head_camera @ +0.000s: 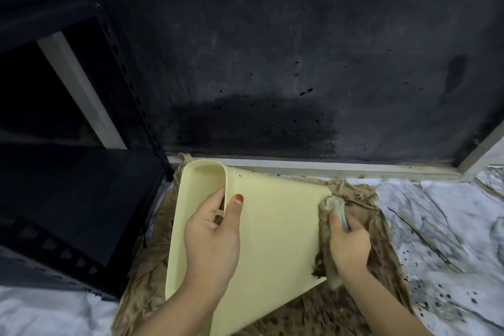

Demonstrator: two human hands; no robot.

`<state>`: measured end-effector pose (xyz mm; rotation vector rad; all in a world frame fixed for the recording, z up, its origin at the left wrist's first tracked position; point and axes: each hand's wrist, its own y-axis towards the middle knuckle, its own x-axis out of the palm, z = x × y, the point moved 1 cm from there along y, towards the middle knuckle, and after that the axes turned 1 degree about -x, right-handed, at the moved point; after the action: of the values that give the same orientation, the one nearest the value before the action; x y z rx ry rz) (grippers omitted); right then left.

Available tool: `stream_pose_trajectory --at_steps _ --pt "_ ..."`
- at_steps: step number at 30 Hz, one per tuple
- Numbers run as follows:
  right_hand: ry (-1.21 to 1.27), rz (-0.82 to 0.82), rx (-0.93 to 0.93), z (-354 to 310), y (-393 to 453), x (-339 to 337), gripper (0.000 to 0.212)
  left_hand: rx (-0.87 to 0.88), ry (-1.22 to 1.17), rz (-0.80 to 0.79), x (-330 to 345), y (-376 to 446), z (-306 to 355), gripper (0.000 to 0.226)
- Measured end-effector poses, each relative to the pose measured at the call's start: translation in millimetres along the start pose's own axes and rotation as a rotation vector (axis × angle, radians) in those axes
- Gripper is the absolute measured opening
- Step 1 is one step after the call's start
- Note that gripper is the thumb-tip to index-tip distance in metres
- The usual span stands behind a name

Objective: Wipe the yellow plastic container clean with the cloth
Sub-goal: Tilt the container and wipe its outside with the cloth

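A pale yellow plastic container (pixel 275 234) is tilted up over a brown spread cloth, its flat side facing me. My left hand (pixel 212 232) grips its upper rim, thumb on the outer face and fingers curled inside the opening. My right hand (pixel 347 243) holds a bunched, dirty grey-brown cloth (pixel 331 207) pressed against the container's right edge. Dark dirt clings at the lower right edge of the container, near the cloth.
A stained brown sheet (pixel 381 259) lies under the container on a white marble-patterned floor (pixel 450 226) speckled with dark spots. A black wall (pixel 300 63) with a wet patch rises behind. A black metal shelf rack (pixel 81 172) stands close on the left.
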<state>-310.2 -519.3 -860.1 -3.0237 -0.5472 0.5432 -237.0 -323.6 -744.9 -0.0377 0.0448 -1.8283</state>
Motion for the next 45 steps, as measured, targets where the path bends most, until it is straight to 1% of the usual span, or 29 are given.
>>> stream_pose_trajectory --at_steps 2,3,5,8,10,13,15,18,21,22,24,25,29,30,33,36,40,43,44,45 --pt "-0.015 0.051 0.041 13 -13 1 0.033 0.008 0.017 -0.001 0 0 0 0.024" --pt "0.004 0.073 0.032 12 -25 1 0.035 0.017 0.026 -0.002 0 -1 1 0.024" --pt "0.081 0.059 -0.055 -1 -51 4 0.033 0.034 0.035 -0.004 1 -1 1 0.024" --pt "0.166 -0.062 -0.250 -36 -80 9 0.023 0.083 0.041 -0.014 4 -3 0 0.024" --pt "0.201 -0.153 -0.377 -63 -86 12 0.029 0.119 0.051 -0.025 5 -5 0 0.024" --pt "0.195 -0.250 -0.514 -106 -86 11 0.039 0.193 0.128 -0.054 6 -8 1 0.028" --pt "0.138 -0.285 -0.552 -125 -81 9 0.032 0.243 0.157 -0.075 7 -7 0 0.029" --pt "0.102 -0.311 -0.474 -134 -68 6 0.019 0.264 0.184 -0.098 8 -7 0 0.018" --pt "-0.005 -0.289 -0.407 -125 -46 1 0.012 0.252 0.197 -0.117 8 -7 0 0.018" --pt "-0.045 -0.273 -0.372 -119 -38 0 0.014 0.245 0.195 -0.119 7 -7 1 0.021" --pt "-0.099 -0.236 -0.287 -101 -19 -4 0.027 0.240 0.192 -0.113 5 -6 1 0.024" --pt "-0.109 -0.220 -0.243 -93 -11 -7 0.028 0.241 0.185 -0.112 4 -6 1 0.023" --pt "-0.135 -0.162 -0.135 -66 13 -20 0.014 0.231 0.190 -0.117 3 -6 2 0.012" --pt "-0.138 -0.144 -0.117 -60 17 -23 0.012 0.220 0.190 -0.122 3 -6 2 0.012" --pt "-0.138 -0.113 -0.064 -43 25 -32 0.014 0.202 0.194 -0.135 1 -5 2 0.026" --pt "-0.111 -0.089 -0.040 -31 25 -39 0.014 0.110 0.132 -0.152 0 -3 6 0.027" --pt "-0.104 -0.051 -0.041 -21 21 -44 0.021 -0.024 0.022 -0.153 3 0 16 0.019" --pt "-0.095 -0.044 -0.066 -17 17 -46 0.023 -0.080 -0.010 -0.129 3 4 21 0.037" --pt "-0.096 -0.044 -0.074 -16 15 -47 0.025 -0.073 0.010 -0.110 4 4 23 0.040" --pt "-0.098 -0.045 -0.081 -16 13 -48 0.025 -0.057 0.033 -0.100 4 4 24 0.037"
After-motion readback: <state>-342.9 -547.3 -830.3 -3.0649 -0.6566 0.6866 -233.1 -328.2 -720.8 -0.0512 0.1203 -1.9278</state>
